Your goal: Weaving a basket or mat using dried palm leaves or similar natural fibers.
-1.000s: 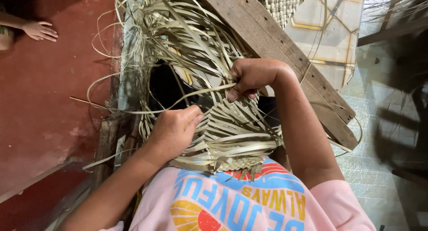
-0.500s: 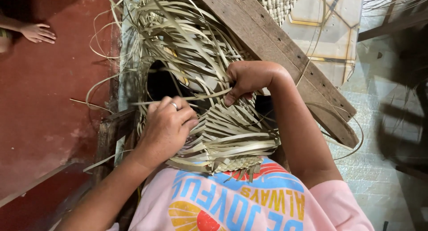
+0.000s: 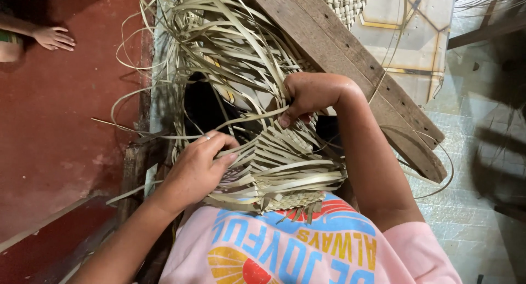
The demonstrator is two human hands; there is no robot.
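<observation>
Centre of frame: half-woven palm-leaf mat (image 3: 279, 163) lying against the pink shirt (image 3: 307, 245), loose strips fanning toward the top. Left hand (image 3: 194, 171) lower left of centre, fingers curled, grip closed on 1 pale strip (image 3: 241, 122). Right hand (image 3: 307, 95) upper centre, grip pinched on the same strip. Wooden plank (image 3: 350, 65) slanting behind at upper right. Another person's hand (image 3: 52, 37) at upper left on the red floor (image 3: 60, 130).

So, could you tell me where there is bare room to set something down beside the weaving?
The red floor left of the woven strips is bare, up to another person's hand at the top. Between left hand and right hand it is crowded; loose strips cover the top.
</observation>
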